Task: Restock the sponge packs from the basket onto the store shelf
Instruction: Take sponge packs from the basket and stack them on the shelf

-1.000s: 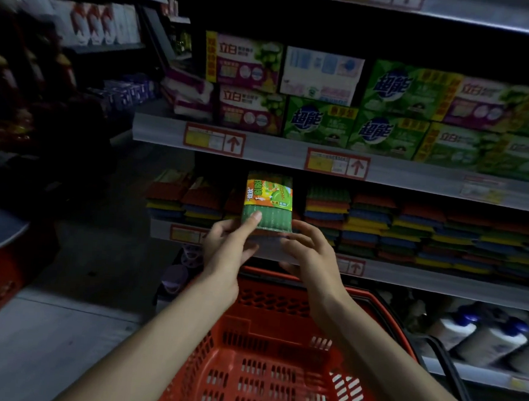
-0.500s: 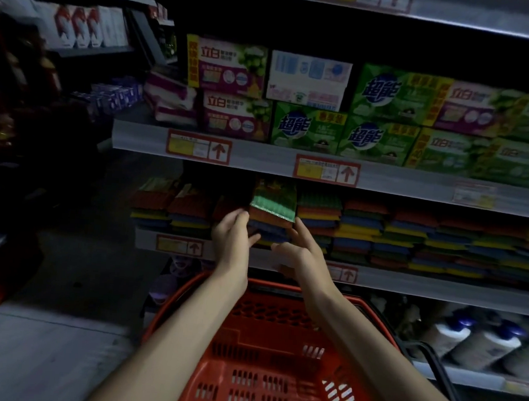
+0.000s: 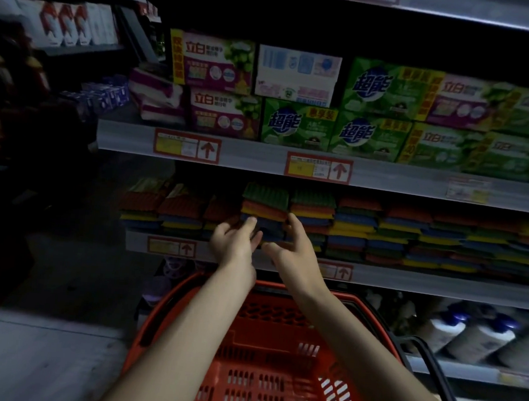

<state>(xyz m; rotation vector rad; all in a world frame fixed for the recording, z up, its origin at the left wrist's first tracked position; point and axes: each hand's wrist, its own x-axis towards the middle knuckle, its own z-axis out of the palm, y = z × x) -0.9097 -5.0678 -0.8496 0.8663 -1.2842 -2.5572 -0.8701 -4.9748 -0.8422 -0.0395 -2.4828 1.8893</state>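
Note:
A sponge pack (image 3: 264, 205) with green, orange, yellow and blue layers lies flat on the middle shelf (image 3: 408, 280), atop a stack in a row of like packs. My left hand (image 3: 235, 240) reaches to its lower left, fingers straight and touching the stack's front. My right hand (image 3: 291, 247) is at its lower right, fingertips against the pack's front edge, thumb spread. Neither hand grips it. Below my forearms stands the red basket (image 3: 277, 351); its visible inside holds nothing.
More sponge stacks (image 3: 410, 238) fill the shelf to the right and left. Boxed soap packs (image 3: 373, 107) crowd the shelf above. White bottles (image 3: 472, 337) stand on the bottom shelf at right. The aisle floor (image 3: 42, 357) is at left.
The pack was upright in both hands a second ago. It was tipped flat and slid onto the stack, and both hands have let go and lie open against its front.

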